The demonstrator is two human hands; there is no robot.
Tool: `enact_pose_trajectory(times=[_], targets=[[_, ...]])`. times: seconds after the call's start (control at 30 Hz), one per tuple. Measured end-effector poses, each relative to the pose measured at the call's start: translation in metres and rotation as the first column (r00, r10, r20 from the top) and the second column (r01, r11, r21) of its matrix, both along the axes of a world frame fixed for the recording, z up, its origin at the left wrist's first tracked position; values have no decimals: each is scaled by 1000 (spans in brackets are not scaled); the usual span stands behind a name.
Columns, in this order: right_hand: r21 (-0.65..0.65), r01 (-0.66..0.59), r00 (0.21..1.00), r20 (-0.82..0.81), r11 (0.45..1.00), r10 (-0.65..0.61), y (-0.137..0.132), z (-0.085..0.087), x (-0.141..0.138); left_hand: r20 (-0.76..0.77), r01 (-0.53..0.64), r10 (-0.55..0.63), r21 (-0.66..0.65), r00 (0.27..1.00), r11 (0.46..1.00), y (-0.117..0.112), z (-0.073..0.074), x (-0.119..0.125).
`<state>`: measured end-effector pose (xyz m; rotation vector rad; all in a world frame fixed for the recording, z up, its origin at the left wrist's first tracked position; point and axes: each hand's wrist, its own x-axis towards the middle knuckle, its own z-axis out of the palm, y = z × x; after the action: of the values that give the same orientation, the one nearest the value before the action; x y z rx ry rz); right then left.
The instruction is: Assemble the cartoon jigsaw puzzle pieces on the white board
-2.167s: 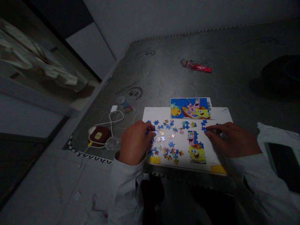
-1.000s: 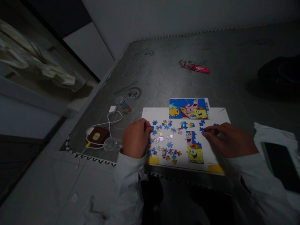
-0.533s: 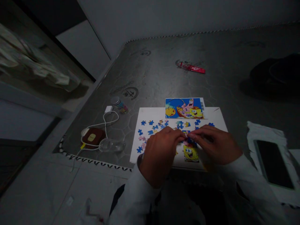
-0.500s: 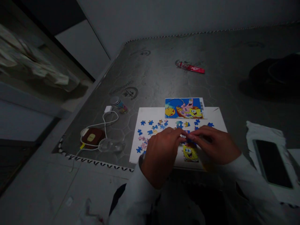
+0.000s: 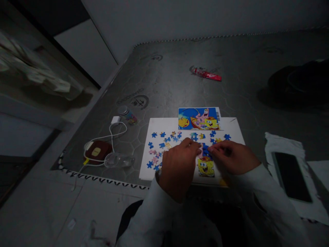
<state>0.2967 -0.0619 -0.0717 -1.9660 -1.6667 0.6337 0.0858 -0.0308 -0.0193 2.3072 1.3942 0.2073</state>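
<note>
A partly joined jigsaw puzzle [image 5: 206,167] with a yellow cartoon face lies on a white board [image 5: 145,173]. Just above that face, a blue puzzle piece [image 5: 205,149] sits between my two hands. My left hand [image 5: 178,166] is closed, its fingertips pressed on the pink piece along the left side of the joined part. From the other side my right hand [image 5: 235,157] pinches at the blue piece's right edge with thumb and forefinger. Loose puzzle pieces [image 5: 161,145] lie scattered left of my left hand, some partly covered by it. Behind them rests a picture card [image 5: 197,119] showing cartoon figures.
On the left are a small jar [image 5: 128,115], a white cable [image 5: 112,139] with its charger, a brown case [image 5: 97,151] and a clear bottle [image 5: 119,160]. A red packet [image 5: 206,74] lies farther back. On the right, a phone [image 5: 292,176] rests on white tissue.
My fingertips have drawn slightly apart, uncovering the blue piece above the yellow face. The whole view has shifted a little, moving the scene leftward.
</note>
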Motion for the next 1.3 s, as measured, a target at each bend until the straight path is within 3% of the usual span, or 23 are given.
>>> enact_pose_trajectory(times=[0.1,0.17,0.37,0.93,1.17,1.3], targets=[[4,142,987,74,990,-142,-2,-10,1,-39,135,-134,0,990,991,-2,-7,6],[11,172,981,88,985,-173,-2,-11,-1,-87,181,-183,-28,979,983,-3,-10,10],[13,228,962,150,974,-228,-2,-2,-12,-162,174,-183,-69,970,982,-4,-7,15],[32,234,929,287,972,-233,2,-2,-20,-188,188,-188,-20,964,982,-8,-11,14],[169,241,940,206,956,-273,4,0,-18,-200,191,-192,-25,961,981,-8,-11,15],[112,169,950,246,979,-193,5,-1,-15,-225,184,-178,3,958,983,-8,-11,16]])
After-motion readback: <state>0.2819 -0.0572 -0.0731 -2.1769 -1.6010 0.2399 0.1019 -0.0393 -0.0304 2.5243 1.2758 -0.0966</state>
